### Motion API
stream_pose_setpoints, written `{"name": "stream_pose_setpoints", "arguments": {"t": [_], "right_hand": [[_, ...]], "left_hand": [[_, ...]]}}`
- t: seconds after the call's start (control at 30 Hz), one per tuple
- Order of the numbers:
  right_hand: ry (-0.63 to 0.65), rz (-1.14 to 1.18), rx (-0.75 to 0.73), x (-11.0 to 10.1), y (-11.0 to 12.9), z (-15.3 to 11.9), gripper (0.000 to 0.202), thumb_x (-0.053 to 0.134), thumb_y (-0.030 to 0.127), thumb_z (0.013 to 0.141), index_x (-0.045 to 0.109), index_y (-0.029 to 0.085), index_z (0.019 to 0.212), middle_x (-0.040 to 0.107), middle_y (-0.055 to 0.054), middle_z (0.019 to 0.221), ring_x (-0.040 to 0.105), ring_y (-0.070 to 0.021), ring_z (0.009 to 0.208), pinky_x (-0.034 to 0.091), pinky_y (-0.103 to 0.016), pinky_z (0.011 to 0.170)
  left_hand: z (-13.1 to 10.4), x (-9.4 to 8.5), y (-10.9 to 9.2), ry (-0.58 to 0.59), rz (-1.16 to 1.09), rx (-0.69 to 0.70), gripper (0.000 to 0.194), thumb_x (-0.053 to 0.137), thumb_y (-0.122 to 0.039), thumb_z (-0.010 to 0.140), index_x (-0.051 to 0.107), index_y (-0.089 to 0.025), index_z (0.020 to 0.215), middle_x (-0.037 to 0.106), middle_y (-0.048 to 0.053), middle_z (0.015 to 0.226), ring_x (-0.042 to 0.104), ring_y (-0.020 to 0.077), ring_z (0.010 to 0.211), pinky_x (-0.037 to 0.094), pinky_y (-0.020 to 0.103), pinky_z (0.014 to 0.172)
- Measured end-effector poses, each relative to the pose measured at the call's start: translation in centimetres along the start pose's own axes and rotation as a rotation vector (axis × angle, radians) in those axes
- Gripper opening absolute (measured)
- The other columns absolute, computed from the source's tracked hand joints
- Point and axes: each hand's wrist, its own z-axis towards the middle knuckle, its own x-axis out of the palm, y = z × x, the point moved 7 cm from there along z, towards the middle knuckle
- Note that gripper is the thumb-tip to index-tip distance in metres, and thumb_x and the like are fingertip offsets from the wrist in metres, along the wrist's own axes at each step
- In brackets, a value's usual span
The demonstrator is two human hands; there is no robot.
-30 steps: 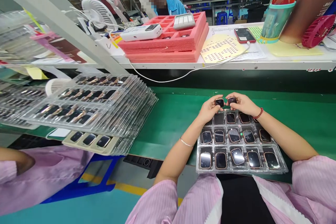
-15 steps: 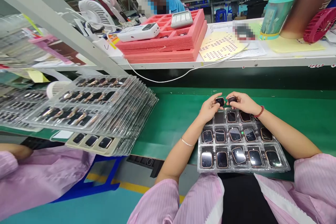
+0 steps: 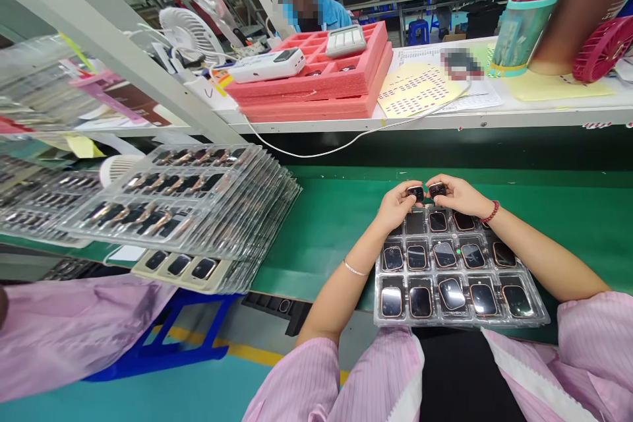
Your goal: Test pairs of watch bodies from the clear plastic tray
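My left hand [image 3: 397, 203] pinches a smartwatch case [image 3: 416, 194] with a dark screen, just above the back row of a clear plastic tray [image 3: 380, 313]. Close beside it, my right hand [image 3: 455, 193] grips a second smartwatch case [image 3: 438, 190], its dark face tilted toward me. Several more watch cases with black screens and coppery rims, such as this one [image 3: 451, 293], lie in the tray's pockets. One back-row pocket near my left hand shows no coppery rim. Part of the back row is hidden under my hands.
A tall stack of clear trays [image 3: 267, 211] with watch parts stands left on the green bench [image 3: 326, 231]. Pink foam trays [image 3: 316, 102] sit on the shelf, a white cable [image 3: 341, 145] hanging from its edge. A co-worker's pink sleeve [image 3: 84, 323] is at far left.
The view has shifted slightly. In my right hand, the watch case now turns its dark face more toward me. At the left, the co-worker's arm has drawn back out of view.
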Motion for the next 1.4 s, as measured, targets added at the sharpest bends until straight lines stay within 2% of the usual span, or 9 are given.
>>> {"name": "stream_pose_setpoints", "arguments": {"t": [0.07, 0.17, 0.27, 0.37, 0.5, 0.8, 0.9, 1.1, 1.4], "right_hand": [[0.008, 0.013, 0.016, 0.1, -0.1, 0.0, 0.035, 0.066, 0.029, 0.077, 0.062, 0.018, 0.110, 0.072, -0.007, 0.098, 0.069, -0.0205, 0.082, 0.058, -0.034, 0.074], [0.029, 0.052, 0.032, 0.2, -0.1, 0.0, 0.030, 0.063, 0.027, 0.077, 0.063, 0.017, 0.106, 0.071, -0.005, 0.091, 0.067, -0.0184, 0.075, 0.057, -0.032, 0.069], [0.031, 0.053, -0.002, 0.3, 0.2, -0.1, 0.034, 0.062, 0.023, 0.075, 0.063, 0.018, 0.108, 0.071, -0.005, 0.095, 0.068, -0.0193, 0.081, 0.057, -0.031, 0.070], [0.037, 0.047, -0.011, 0.3, 0.4, -0.1, 0.034, 0.062, 0.022, 0.075, 0.063, 0.018, 0.109, 0.071, -0.005, 0.098, 0.069, -0.0197, 0.084, 0.058, -0.031, 0.073], [0.055, 0.088, 0.050, 0.4, 0.1, 0.0, 0.028, 0.061, 0.027, 0.081, 0.063, 0.017, 0.107, 0.071, -0.005, 0.095, 0.067, -0.0167, 0.071, 0.060, -0.033, 0.071], [0.056, 0.087, 0.034, 0.4, 0.7, -0.1, 0.028, 0.064, 0.029, 0.081, 0.065, 0.017, 0.106, 0.072, -0.006, 0.095, 0.069, -0.0187, 0.078, 0.061, -0.033, 0.074], [0.050, 0.062, 0.007, 0.4, 1.0, -0.2, 0.028, 0.065, 0.026, 0.077, 0.066, 0.017, 0.104, 0.072, -0.007, 0.095, 0.070, -0.0213, 0.086, 0.060, -0.032, 0.073], [0.055, 0.047, -0.003, 0.4, 1.1, -0.2, 0.028, 0.065, 0.025, 0.077, 0.066, 0.017, 0.103, 0.072, -0.006, 0.092, 0.070, -0.0225, 0.087, 0.058, -0.032, 0.072], [0.066, 0.016, -0.031, 0.5, 1.2, -0.4, 0.031, 0.065, 0.025, 0.076, 0.065, 0.017, 0.106, 0.073, -0.007, 0.096, 0.071, -0.0228, 0.090, 0.056, -0.035, 0.082]], "left_hand": [[0.0, 0.0, 0.0, 0.004, -0.005, 0.005, 0.045, 0.067, -0.029, 0.081, 0.061, -0.014, 0.123, 0.072, 0.010, 0.106, 0.070, 0.0142, 0.076, 0.050, 0.022, 0.062], [0.0, 0.2, -0.1, 0.019, -0.035, 0.025, 0.046, 0.071, -0.024, 0.076, 0.062, -0.015, 0.121, 0.072, 0.009, 0.108, 0.070, 0.0154, 0.083, 0.057, 0.027, 0.076], [-0.1, 0.3, -0.2, 0.013, -0.047, 0.024, 0.046, 0.073, -0.024, 0.075, 0.063, -0.015, 0.118, 0.072, 0.008, 0.107, 0.070, 0.0157, 0.084, 0.058, 0.030, 0.082], [-0.1, 0.1, -0.1, -0.013, -0.005, 0.008, 0.041, 0.071, -0.031, 0.079, 0.064, -0.015, 0.116, 0.073, 0.009, 0.103, 0.070, 0.0146, 0.074, 0.057, 0.027, 0.071], [-0.1, -0.3, -0.2, -0.055, 0.039, -0.002, 0.038, 0.068, -0.036, 0.082, 0.066, -0.015, 0.112, 0.074, 0.009, 0.099, 0.068, 0.0137, 0.066, 0.047, 0.021, 0.054], [-0.3, -0.1, -0.6, -0.034, 0.006, 0.031, 0.041, 0.071, -0.034, 0.079, 0.065, -0.016, 0.115, 0.073, 0.010, 0.107, 0.070, 0.0162, 0.081, 0.054, 0.024, 0.065], [-0.4, 0.0, -0.4, -0.012, 0.000, 0.011, 0.050, 0.071, -0.029, 0.077, 0.063, -0.017, 0.125, 0.073, 0.010, 0.109, 0.071, 0.0164, 0.082, 0.051, 0.021, 0.062], [-0.4, 0.0, -0.1, -0.016, 0.008, -0.015, 0.049, 0.070, -0.031, 0.080, 0.063, -0.016, 0.126, 0.072, 0.011, 0.110, 0.072, 0.0171, 0.080, 0.047, 0.020, 0.057], [-0.3, 0.0, -0.3, -0.016, -0.020, -0.001, 0.056, 0.062, -0.012, 0.069, 0.058, -0.017, 0.125, 0.071, 0.009, 0.116, 0.070, 0.0173, 0.090, 0.056, 0.031, 0.084]]}}
